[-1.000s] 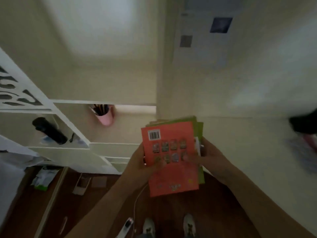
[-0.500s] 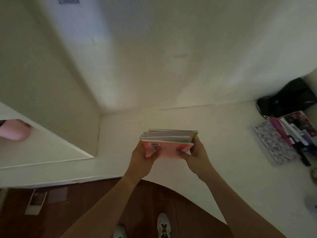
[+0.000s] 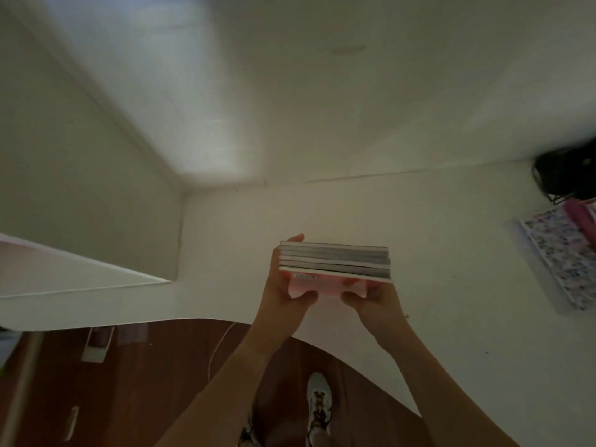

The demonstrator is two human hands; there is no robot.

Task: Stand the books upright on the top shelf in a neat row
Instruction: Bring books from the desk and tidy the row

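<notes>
Pink cover faces me on the nearest book of the stack of books (image 3: 335,262), page edges up, about five volumes pressed together. I have both hands on it: left hand (image 3: 287,285) clamps the left end, fingers wrapped behind with one fingertip showing above the top edge, thumb on the pink cover. Right hand (image 3: 371,296) grips the right end, thumb on the cover, rest of the fingers hidden behind the stack. So both sets of fingers are grasping the books, nothing loose.

Stack is held over the white table (image 3: 419,237); whether its lower edge touches the surface I cannot tell, my hands block it. All positions from the stack: left of it, well apart, the white side panel of a shelf unit (image 3: 80,279) juts in, with the wall corner (image 3: 182,195) behind it. Far right of the stack, a floral-patterned notebook (image 3: 561,256) lies flat on the table, a pink item (image 3: 580,217) just beside its top edge, blurred. Beyond those, upper right of the stack, a black bag (image 3: 564,175), also blurred.

Below the stack, past the table's curved edge, dark wood floor (image 3: 135,382). A white cable (image 3: 219,346) runs across it below-left of the stack. One white shoe (image 3: 317,401) is directly below the stack, between my forearms. Further lower-left, a small pale flat object (image 3: 96,345) on the floor, too dim to identify.
</notes>
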